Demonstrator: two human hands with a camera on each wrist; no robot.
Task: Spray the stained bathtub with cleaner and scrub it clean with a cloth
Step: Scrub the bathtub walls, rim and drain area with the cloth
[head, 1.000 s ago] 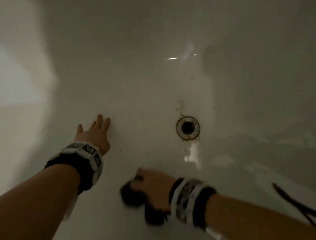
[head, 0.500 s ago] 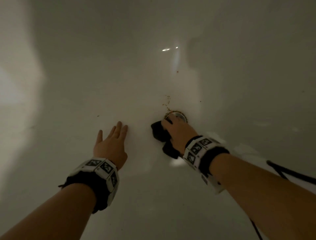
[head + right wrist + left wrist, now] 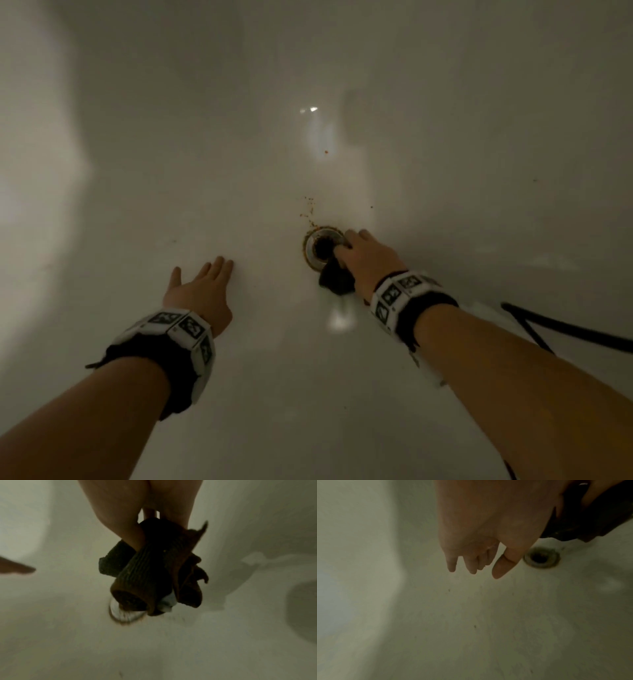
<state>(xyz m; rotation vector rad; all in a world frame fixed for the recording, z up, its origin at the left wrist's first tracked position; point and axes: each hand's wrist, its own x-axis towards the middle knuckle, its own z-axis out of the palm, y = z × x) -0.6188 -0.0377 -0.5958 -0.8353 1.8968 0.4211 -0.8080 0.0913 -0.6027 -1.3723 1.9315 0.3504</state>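
Observation:
A white bathtub (image 3: 239, 137) fills the head view, dimly lit. Its round metal drain (image 3: 317, 248) has a brown rusty ring, and brown specks (image 3: 310, 209) trail away beyond it. My right hand (image 3: 363, 255) grips a dark bunched cloth (image 3: 337, 279) and holds it against the drain's right side. In the right wrist view the ribbed dark cloth (image 3: 154, 572) hangs from my fingers over the drain (image 3: 123, 614). My left hand (image 3: 202, 287) lies flat on the tub floor left of the drain, fingers straight. The left wrist view shows my left hand (image 3: 474, 566) and the drain (image 3: 541, 558) beside it.
A black cable (image 3: 565, 329) runs across the tub at the right, by my right forearm. A wet glint (image 3: 337, 320) shines on the floor near the cloth. The tub wall (image 3: 41, 205) curves up on the left. Small dark specks (image 3: 475, 626) dot the floor.
My right hand carried the cloth from the near floor up to the drain, then slid to its right side, uncovering the left part of the ring. The left hand stayed flat.

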